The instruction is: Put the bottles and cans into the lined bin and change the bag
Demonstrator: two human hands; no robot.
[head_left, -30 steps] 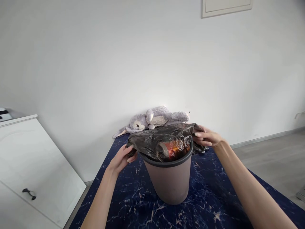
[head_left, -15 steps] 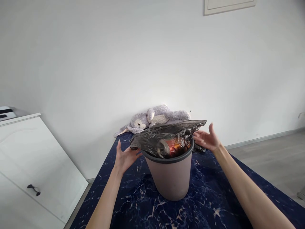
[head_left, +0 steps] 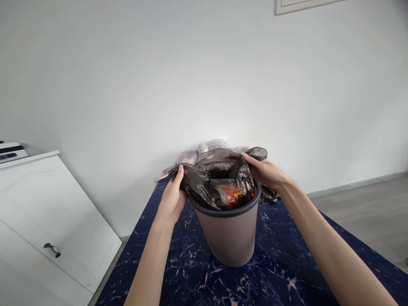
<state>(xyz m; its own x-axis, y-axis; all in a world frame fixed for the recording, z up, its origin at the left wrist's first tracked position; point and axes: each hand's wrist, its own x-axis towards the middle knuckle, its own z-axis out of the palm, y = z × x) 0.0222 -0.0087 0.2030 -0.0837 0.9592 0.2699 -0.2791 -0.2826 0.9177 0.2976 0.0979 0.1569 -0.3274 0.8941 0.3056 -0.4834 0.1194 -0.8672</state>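
A thin black plastic bag lines a pinkish-grey trash bin with a dark rim, its upper edges standing above the rim. My left hand pinches the bag's left edge between thumb and fingers. On the opposite side, my right hand grips the bag's right edge, thumb on top. Through the translucent film a red and orange can-like item shows inside the bin; the bag covers most of it. The bin stands upright on a dark blue marbled table.
Behind the bin a grey plush bunny lies against the white wall, partly hidden by the bag. More black plastic lies to the bin's right. A white cabinet with a dark handle stands at the left.
Both hands have closed from open onto the bag's edges. The bag's top is now raised and pulled apart into a wider mouth. The bin stays in place.
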